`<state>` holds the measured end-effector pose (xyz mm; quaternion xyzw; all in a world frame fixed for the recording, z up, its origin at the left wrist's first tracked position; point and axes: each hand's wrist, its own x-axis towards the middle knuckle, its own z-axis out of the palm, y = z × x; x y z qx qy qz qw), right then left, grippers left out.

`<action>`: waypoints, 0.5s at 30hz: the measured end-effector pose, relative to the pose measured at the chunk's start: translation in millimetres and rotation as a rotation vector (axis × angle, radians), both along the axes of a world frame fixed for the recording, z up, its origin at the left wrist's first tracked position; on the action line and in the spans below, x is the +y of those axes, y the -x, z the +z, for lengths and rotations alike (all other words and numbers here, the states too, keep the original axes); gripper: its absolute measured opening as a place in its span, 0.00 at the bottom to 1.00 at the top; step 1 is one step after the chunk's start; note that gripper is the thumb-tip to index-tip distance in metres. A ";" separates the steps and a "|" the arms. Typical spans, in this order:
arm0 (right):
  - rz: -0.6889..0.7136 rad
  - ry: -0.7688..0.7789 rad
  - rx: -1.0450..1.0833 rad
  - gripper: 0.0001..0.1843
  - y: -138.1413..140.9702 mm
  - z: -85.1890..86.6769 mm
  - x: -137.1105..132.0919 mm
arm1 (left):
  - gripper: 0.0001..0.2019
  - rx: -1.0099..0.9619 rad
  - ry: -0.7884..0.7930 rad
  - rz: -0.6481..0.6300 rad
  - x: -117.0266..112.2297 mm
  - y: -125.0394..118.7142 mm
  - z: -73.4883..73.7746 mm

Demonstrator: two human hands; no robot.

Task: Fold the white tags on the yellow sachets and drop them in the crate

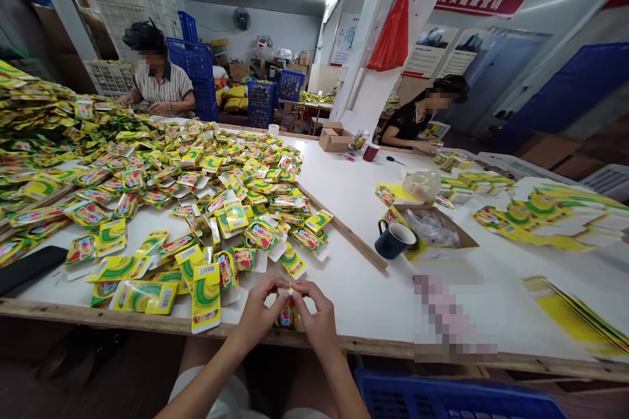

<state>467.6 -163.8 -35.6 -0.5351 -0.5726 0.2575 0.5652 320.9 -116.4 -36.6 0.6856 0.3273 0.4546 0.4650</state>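
Both hands meet over one small yellow-and-green printed carton [286, 315] at the table's front edge. My left hand [260, 309] pinches its upper end between thumb and fingers. From the other side my right hand [314, 314] pinches the same end, where a bit of white flap shows between the fingertips. The carton's printed face points toward me, and its lower part shows below my thumbs. Just left of my hands lies a loose heap of similar small cartons [206, 294], many with white end flaps sticking out.
A wooden strip [344, 229] borders the heap on the right. Beyond it stand a dark mug [394, 240] and an open box with clear plastic [435, 229]. Flat printed card [570, 314] lies far right. A blue crate [452, 399] sits below the edge. Two people work across the table.
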 end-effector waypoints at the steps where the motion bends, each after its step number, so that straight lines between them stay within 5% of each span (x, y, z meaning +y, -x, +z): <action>1: -0.013 0.007 -0.004 0.07 0.4 1.9 1.5 | 0.07 -0.008 0.026 0.012 -0.5 -1.3 0.1; 8: -0.058 0.086 -0.020 0.08 -3.3 9.8 6.5 | 0.08 -0.037 0.112 0.089 2.8 -5.2 -1.8; 15: -0.016 0.079 0.051 0.09 6.6 -1.0 -0.9 | 0.09 0.059 -0.014 0.002 -7.9 3.8 -6.3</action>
